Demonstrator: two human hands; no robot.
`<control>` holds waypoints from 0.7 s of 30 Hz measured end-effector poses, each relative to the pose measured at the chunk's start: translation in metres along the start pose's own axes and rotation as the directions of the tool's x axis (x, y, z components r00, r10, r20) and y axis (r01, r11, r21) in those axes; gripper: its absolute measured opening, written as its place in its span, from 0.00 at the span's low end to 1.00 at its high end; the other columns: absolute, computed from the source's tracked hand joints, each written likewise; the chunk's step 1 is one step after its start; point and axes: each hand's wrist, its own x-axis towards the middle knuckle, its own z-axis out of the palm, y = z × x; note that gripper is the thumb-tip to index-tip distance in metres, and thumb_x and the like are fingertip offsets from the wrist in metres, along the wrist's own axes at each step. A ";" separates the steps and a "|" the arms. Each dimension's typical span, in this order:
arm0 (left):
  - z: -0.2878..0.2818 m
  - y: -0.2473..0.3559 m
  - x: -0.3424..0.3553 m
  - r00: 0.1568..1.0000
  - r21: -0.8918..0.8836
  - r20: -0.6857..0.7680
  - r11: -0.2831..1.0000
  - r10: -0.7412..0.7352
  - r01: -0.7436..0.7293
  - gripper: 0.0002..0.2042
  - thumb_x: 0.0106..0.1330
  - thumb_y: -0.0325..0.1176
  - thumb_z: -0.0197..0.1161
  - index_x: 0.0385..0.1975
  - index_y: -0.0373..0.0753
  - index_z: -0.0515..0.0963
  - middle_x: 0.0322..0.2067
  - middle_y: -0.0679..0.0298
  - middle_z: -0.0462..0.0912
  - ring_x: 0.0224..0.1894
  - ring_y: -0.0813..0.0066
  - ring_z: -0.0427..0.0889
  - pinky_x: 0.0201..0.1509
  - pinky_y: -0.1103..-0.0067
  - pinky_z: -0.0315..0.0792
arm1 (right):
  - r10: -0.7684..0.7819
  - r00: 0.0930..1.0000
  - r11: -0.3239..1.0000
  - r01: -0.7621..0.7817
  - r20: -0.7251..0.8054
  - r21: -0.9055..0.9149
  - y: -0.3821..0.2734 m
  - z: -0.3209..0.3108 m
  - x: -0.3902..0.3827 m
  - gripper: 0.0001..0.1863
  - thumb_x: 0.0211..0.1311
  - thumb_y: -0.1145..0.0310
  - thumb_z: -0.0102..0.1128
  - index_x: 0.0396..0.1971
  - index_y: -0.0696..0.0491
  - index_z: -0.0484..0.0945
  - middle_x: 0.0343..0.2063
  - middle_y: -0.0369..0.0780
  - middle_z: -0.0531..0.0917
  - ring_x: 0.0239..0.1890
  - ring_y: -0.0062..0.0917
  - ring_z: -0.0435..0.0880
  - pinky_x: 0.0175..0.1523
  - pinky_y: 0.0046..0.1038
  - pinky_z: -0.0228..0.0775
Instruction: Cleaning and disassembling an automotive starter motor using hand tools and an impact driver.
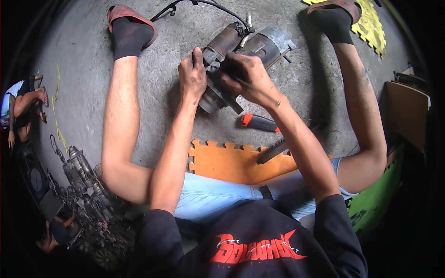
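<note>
A greasy starter motor point(266, 48) lies on the concrete between my feet, with a smaller brown cylinder point(223, 41) alongside its main body. My left hand point(192, 76) grips its near left side, thumb pointing up. Over the near end of the motor, my right hand point(250, 76) is closed, its fingers curled and blackened. A thin dark rod-like shape runs along the palm; what it belongs to is hidden. Just below this hand lies a tool handle point(259, 123) in black and orange, partly covered by my right forearm.
An orange foam mat point(222, 160) lies before my lap, with a dark bar point(273, 152) across it. A black cable point(204, 3) arcs beyond the motor. Metal parts point(85, 185) are heaped at left; cardboard point(408, 111) stands right. Other people point(21, 104) sit at far left.
</note>
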 end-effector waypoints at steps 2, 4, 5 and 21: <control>-0.001 0.000 -0.001 1.000 0.008 -0.020 1.000 0.004 -0.004 0.28 0.75 0.48 0.43 0.26 0.25 0.74 0.20 0.42 0.75 0.22 0.53 0.72 0.33 0.63 0.67 | 0.050 0.999 0.999 -0.050 -0.005 0.002 -0.002 -0.001 0.001 0.11 0.51 0.73 0.67 0.32 0.60 0.75 0.27 0.47 0.80 0.29 0.44 0.80 0.37 0.35 0.73; -0.002 -0.002 0.000 1.000 0.012 -0.015 1.000 -0.002 0.002 0.28 0.75 0.48 0.43 0.26 0.25 0.74 0.20 0.42 0.75 0.22 0.54 0.72 0.32 0.63 0.67 | 0.062 0.991 0.996 -0.069 -0.117 -0.051 -0.007 0.004 -0.002 0.11 0.50 0.74 0.65 0.30 0.60 0.72 0.25 0.51 0.78 0.32 0.49 0.79 0.38 0.39 0.73; -0.002 -0.002 0.001 1.000 0.014 -0.009 1.000 -0.010 0.010 0.28 0.75 0.48 0.43 0.26 0.25 0.74 0.20 0.42 0.75 0.22 0.55 0.72 0.32 0.62 0.67 | -0.001 0.998 1.000 0.000 -0.062 -0.011 -0.002 0.005 -0.003 0.10 0.51 0.73 0.64 0.29 0.60 0.72 0.25 0.50 0.78 0.31 0.49 0.80 0.38 0.38 0.73; 0.000 -0.009 0.003 0.999 -0.035 -0.019 0.999 -0.029 0.028 0.31 0.75 0.52 0.42 0.25 0.25 0.73 0.16 0.45 0.71 0.21 0.61 0.66 0.31 0.62 0.65 | -0.041 0.996 0.999 0.043 -0.078 0.030 0.002 0.003 0.002 0.11 0.52 0.74 0.65 0.30 0.60 0.72 0.25 0.49 0.76 0.32 0.50 0.78 0.37 0.39 0.71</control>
